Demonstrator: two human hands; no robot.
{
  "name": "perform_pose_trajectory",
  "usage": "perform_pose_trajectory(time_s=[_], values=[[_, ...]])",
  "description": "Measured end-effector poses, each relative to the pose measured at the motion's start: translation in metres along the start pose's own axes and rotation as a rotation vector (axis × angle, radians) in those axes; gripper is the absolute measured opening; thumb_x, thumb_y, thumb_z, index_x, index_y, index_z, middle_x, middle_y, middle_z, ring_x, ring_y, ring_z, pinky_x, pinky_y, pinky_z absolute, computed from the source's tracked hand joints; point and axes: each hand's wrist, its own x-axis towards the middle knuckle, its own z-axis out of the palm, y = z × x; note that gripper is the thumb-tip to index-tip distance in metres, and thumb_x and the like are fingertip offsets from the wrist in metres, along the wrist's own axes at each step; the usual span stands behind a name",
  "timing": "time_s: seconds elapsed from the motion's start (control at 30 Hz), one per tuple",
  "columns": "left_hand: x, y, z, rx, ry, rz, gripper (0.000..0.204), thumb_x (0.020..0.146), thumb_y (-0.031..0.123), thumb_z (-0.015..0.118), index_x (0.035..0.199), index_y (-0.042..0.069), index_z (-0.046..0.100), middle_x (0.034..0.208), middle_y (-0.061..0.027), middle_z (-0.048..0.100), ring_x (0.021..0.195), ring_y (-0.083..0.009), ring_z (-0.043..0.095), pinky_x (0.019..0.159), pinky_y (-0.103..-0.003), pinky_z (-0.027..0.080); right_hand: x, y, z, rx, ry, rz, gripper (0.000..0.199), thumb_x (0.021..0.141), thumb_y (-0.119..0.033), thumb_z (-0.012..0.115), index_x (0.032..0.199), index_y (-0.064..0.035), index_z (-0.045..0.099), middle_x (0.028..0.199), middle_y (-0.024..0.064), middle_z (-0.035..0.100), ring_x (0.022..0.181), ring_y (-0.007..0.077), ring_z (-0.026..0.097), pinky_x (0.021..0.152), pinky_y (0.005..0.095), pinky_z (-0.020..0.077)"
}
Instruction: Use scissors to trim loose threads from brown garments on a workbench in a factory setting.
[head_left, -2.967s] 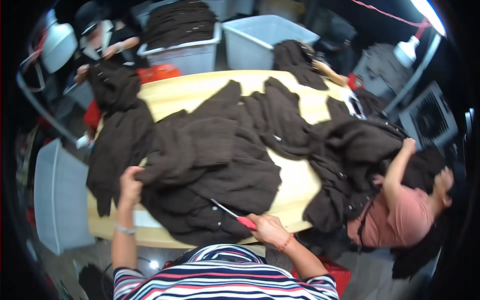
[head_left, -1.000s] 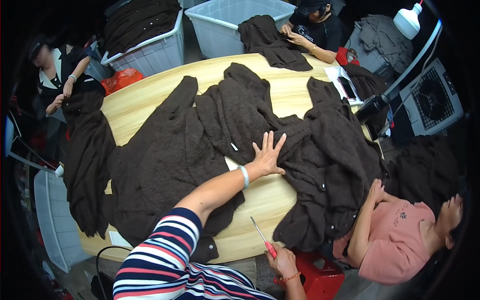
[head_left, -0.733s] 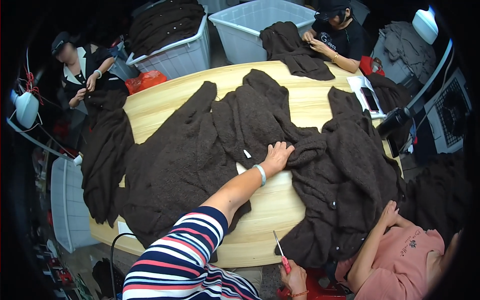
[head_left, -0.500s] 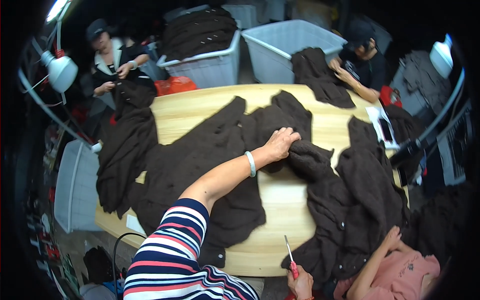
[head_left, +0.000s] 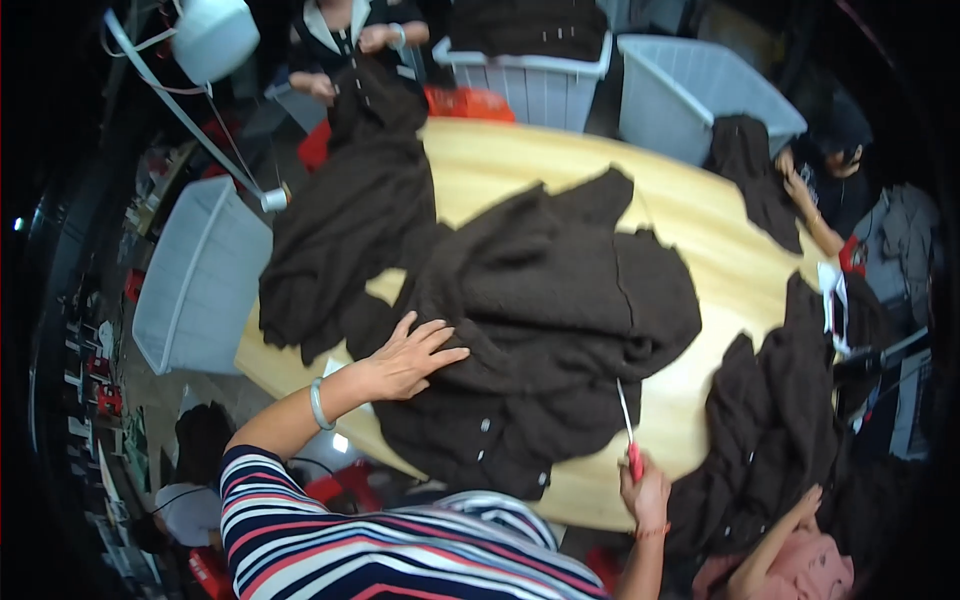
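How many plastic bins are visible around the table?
3: one pale bin left of the wooden table, two beyond its far edge, one full of dark garments, one looking empty. Others may be hidden.

A dark brown knitted cardigan (head_left: 540,330) with small pale buttons lies bunched and spread across the middle of the frame, and slim red-handled scissors (head_left: 627,432) stand nearly upright at its lower right edge.

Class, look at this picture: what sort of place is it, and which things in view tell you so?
Probably a garment workshop or finishing room. Several people work around one large wooden table heaped with dark brown knitted garments. Grey plastic bins stand around it, one full of the same garments. The right hand holds red-handled snips.
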Motion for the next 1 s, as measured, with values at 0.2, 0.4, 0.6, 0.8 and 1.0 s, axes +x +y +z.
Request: perform_pose_trajectory(time_s=[0.2, 0.4, 0.6, 0.8, 1.0], values=[[-0.032, 0.014, 0.083, -0.406, 0.113, 0.059, 0.052, 0.074, 0.028, 0.08, 0.118, 0.012, 0.059, 0.132, -0.0201, 0.049, 0.137, -0.0368, 0.034, 0.113, -0.064, 0.014, 0.017, -0.065, 0.011, -0.03, -0.073, -0.053, 0.022, 0.086, -0.023, 0.064, 0.105, -0.0119, 0.063, 0.078, 0.0219, 0.065, 0.078, 0.0417, 0.064, 0.07, 0.0493, 0.0501], [-0.024, 0.025, 0.098, -0.563, 0.248, 0.169, 0.043, 0.073, 0.031, 0.08, 0.103, 0.01, 0.059, 0.096, -0.0108, 0.063, 0.102, -0.0285, 0.059, 0.098, -0.044, 0.041, 0.0, -0.078, 0.019, -0.028, -0.055, -0.074, 0.022, 0.086, -0.024, 0.066, 0.102, -0.0077, 0.061, 0.075, 0.0214, 0.063, 0.076, 0.0424, 0.063, 0.068, 0.0479, 0.0488], [-0.013, 0.048, 0.094, -0.597, -0.051, -0.263, 0.057, 0.075, 0.045, 0.076, 0.111, 0.006, 0.056, 0.086, -0.0092, 0.061, 0.083, -0.0253, 0.06, 0.077, -0.036, 0.042, -0.021, -0.082, 0.02, -0.087, -0.116, -0.028, 0.025, 0.087, -0.026, 0.066, 0.105, -0.0093, 0.061, 0.078, 0.0216, 0.064, 0.077, 0.0425, 0.063, 0.07, 0.0481, 0.049], [0.018, 0.063, 0.08, -0.09, 0.653, -0.045, 0.068, 0.074, 0.023, 0.074, 0.134, 0.005, 0.048, 0.096, -0.011, 0.052, 0.089, -0.0276, 0.05, 0.078, -0.04, 0.04, -0.029, -0.084, 0.034, -0.079, -0.193, -0.102, 0.024, 0.084, -0.022, 0.066, 0.106, -0.0122, 0.063, 0.084, 0.0179, 0.066, 0.081, 0.0377, 0.064, 0.072, 0.0467, 0.0505], [-0.039, 0.037, 0.107, -0.23, 0.235, 0.093, 0.032, 0.066, 0.008, 0.071, 0.097, 0.008, 0.063, 0.089, -0.0075, 0.051, 0.09, -0.0266, 0.051, 0.078, -0.037, 0.04, -0.038, -0.091, 0.033, -0.059, -0.2, -0.176, 0.027, 0.079, -0.017, 0.068, 0.105, -0.0111, 0.063, 0.084, 0.0171, 0.066, 0.08, 0.0372, 0.063, 0.072, 0.0461, 0.051]])
